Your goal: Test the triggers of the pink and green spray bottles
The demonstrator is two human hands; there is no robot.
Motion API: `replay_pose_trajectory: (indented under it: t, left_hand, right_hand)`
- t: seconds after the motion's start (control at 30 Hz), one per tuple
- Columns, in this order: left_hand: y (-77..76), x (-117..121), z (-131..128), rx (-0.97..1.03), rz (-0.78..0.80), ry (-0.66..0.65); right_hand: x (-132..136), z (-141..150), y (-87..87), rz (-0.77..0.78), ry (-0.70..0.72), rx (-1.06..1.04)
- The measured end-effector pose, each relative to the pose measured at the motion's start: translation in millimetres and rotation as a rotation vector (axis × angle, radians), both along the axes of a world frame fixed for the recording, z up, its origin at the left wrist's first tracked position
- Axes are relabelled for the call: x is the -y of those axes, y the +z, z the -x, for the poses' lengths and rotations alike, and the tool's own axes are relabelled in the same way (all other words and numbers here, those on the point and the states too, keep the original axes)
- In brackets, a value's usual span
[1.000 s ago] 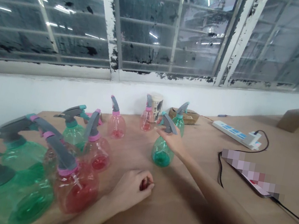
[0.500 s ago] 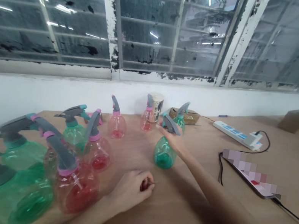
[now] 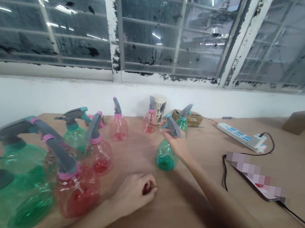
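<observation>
My right hand (image 3: 178,145) grips the neck of a green spray bottle (image 3: 165,161), just under its grey trigger head. The bottle stands upright on the table with green liquid low inside. My left hand (image 3: 136,189) rests on the wood nearer to me, fingers curled into a loose fist with nothing visible in them. To its left are a large pink spray bottle (image 3: 77,195) and a smaller pink one (image 3: 99,155), both with red liquid. Behind the held bottle stands another green spray bottle (image 3: 182,125), partly hidden by my right hand.
Several more spray bottles crowd the left, including a large green one (image 3: 19,200). Two pink bottles (image 3: 119,128) stand toward the wall, one beside a paper cup (image 3: 159,109). A cardboard tray (image 3: 194,119), white power strip (image 3: 238,136) and cabled device (image 3: 256,178) lie to the right.
</observation>
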State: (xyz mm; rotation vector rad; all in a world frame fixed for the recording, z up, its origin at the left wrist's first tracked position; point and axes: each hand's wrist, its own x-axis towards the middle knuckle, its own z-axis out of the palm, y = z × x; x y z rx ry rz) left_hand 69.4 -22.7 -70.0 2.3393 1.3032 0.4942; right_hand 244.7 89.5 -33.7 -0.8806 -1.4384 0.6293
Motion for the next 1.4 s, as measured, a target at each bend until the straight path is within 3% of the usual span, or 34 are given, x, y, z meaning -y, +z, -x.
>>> replay_pose_trajectory:
  t: [0.87, 1.13, 1.4]
  left_hand:
    - [4.0, 1.5, -1.8, -0.025, 0.018, 0.006]
    - [2.6, 0.2, -0.8, -0.029, 0.004, -0.004]
    - [1.2, -0.7, -0.7, -0.024, 0.001, -0.007]
  right_hand:
    - [5.7, -0.7, 10.0, 0.005, 0.001, 0.017]
    - [3.7, -1.1, 11.1, 0.018, -0.065, 0.018]
    - [2.2, -1.3, 9.4, 0.031, 0.001, 0.006]
